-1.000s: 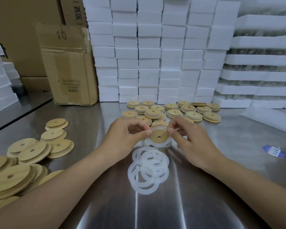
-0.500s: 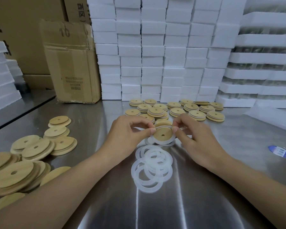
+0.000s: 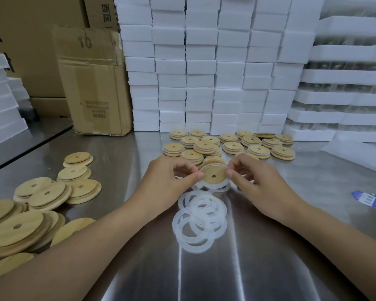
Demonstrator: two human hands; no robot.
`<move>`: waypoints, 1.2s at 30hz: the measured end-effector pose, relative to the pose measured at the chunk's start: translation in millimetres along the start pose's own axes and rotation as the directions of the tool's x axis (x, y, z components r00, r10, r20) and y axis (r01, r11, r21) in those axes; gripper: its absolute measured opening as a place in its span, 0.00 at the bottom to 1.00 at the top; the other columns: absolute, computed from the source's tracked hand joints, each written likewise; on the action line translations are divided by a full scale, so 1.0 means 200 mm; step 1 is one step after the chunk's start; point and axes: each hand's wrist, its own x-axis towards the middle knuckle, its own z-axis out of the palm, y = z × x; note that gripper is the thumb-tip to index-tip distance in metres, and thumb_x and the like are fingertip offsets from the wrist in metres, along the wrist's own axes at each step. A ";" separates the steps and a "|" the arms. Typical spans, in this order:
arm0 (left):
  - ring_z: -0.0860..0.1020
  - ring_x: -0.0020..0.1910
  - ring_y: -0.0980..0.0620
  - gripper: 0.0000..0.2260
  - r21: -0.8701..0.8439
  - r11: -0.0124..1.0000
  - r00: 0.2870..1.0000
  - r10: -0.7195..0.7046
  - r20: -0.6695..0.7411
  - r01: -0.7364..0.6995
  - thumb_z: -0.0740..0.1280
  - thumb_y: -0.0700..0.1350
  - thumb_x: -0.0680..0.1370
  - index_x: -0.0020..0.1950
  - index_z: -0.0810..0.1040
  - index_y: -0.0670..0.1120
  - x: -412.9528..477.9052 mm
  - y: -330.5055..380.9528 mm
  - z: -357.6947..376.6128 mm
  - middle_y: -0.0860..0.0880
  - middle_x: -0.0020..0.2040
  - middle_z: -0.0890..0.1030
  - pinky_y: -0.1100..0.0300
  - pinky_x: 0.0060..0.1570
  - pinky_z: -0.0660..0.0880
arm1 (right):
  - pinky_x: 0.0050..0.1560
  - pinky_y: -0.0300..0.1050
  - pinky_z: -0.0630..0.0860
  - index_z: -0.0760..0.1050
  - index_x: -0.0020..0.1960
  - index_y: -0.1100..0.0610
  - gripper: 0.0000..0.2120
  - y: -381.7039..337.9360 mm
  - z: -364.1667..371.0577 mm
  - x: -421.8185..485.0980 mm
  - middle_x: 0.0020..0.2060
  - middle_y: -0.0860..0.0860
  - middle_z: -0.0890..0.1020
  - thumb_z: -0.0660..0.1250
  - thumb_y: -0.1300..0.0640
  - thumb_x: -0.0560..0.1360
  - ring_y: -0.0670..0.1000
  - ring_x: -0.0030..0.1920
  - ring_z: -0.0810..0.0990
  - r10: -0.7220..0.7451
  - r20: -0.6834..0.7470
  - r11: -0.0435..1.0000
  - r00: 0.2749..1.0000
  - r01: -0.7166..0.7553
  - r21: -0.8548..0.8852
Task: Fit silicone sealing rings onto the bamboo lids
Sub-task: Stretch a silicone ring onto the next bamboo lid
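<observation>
A round bamboo lid (image 3: 213, 174) with a small centre hole is held above the steel table, tilted toward me. My left hand (image 3: 169, 181) pinches its left edge and my right hand (image 3: 256, 183) pinches its right edge. A translucent white silicone ring (image 3: 216, 186) hangs around the lid's lower rim, pinched together with it. A pile of several loose silicone rings (image 3: 199, 220) lies on the table just below my hands. Several bare bamboo lids (image 3: 44, 196) lie at the left. Lids with white rings fitted (image 3: 232, 144) are stacked behind my hands.
White foam blocks (image 3: 215, 68) are stacked as a wall at the back. A worn cardboard box (image 3: 93, 83) stands back left. At the right lie a blue oval label (image 3: 366, 199) and a clear plastic bag (image 3: 356, 153) on the steel table (image 3: 269, 257).
Both hands have shifted their fingertips slightly around the lid's rim, and the lid with its ring stays held at the same spot. The camera has drifted a little.
</observation>
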 end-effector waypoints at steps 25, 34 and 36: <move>0.83 0.42 0.67 0.06 0.121 0.992 0.999 0.039 0.028 -0.042 0.77 0.50 0.79 0.42 0.86 0.56 0.01 -0.02 -0.01 0.61 0.45 0.87 0.71 0.41 0.74 | 0.51 0.33 0.75 0.80 0.49 0.44 0.04 0.02 -0.04 0.01 0.50 0.38 0.84 0.69 0.49 0.82 0.41 0.56 0.81 -0.037 0.063 0.985 0.997 0.047 -0.166; 0.85 0.50 0.60 0.04 0.091 0.996 0.997 0.015 0.072 -0.021 0.78 0.47 0.79 0.44 0.87 0.51 0.02 -0.02 -0.02 0.57 0.44 0.87 0.55 0.53 0.82 | 0.55 0.50 0.82 0.82 0.47 0.48 0.05 0.03 -0.04 0.03 0.43 0.43 0.86 0.71 0.54 0.82 0.45 0.47 0.84 0.037 0.095 0.996 0.995 -0.030 -0.079; 0.85 0.49 0.59 0.04 0.080 0.996 0.999 0.023 0.047 -0.026 0.77 0.46 0.79 0.44 0.87 0.50 0.03 -0.02 -0.02 0.56 0.43 0.87 0.56 0.53 0.81 | 0.55 0.49 0.81 0.82 0.47 0.47 0.06 0.03 -0.04 0.03 0.44 0.42 0.86 0.70 0.53 0.82 0.46 0.48 0.84 0.033 0.087 0.997 0.996 -0.026 -0.073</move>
